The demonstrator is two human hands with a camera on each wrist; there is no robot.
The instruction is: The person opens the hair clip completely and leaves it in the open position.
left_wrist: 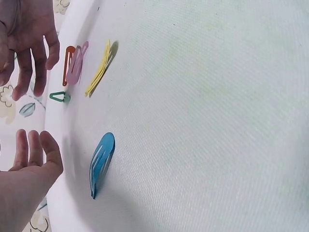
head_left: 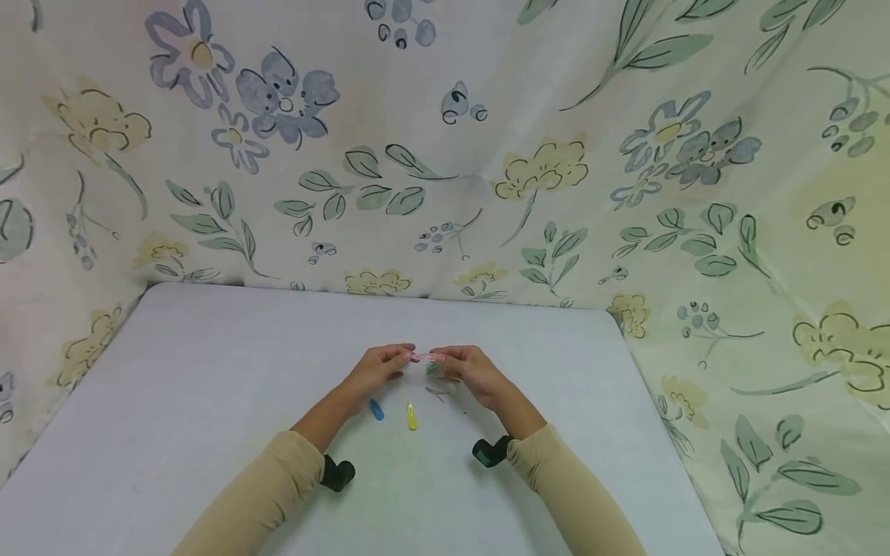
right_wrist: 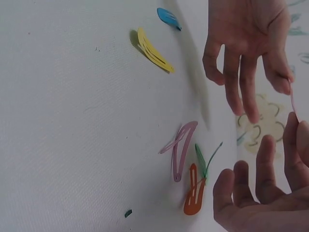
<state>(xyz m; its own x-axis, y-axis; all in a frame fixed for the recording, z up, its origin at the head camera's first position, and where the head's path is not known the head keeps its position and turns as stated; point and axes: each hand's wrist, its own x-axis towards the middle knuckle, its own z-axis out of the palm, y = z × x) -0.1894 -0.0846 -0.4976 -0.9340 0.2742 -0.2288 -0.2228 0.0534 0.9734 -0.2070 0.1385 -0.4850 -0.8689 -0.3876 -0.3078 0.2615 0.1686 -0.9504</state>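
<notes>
A thin pink hair clip (head_left: 422, 357) is stretched between my two hands above the table, seen edge-on in the right wrist view. My left hand (head_left: 378, 372) pinches one end between thumb and index finger. At the other end my right hand (head_left: 477, 374) pinches it the same way, its other fingers spread. Below lie a blue snap hair clip (left_wrist: 101, 159) and a yellow one (left_wrist: 100, 70). Under the right hand are a mauve clip (right_wrist: 184, 150), a green clip (right_wrist: 202, 164) that stands open, and an orange clip (right_wrist: 193, 200), close together.
The white table (head_left: 229, 363) has rounded far corners. Floral cloth (head_left: 431, 147) hangs behind it and at the sides. A small dark green bit (right_wrist: 128, 212) lies near the orange clip. Black wrist cameras (head_left: 338, 473) stick out from both sleeves.
</notes>
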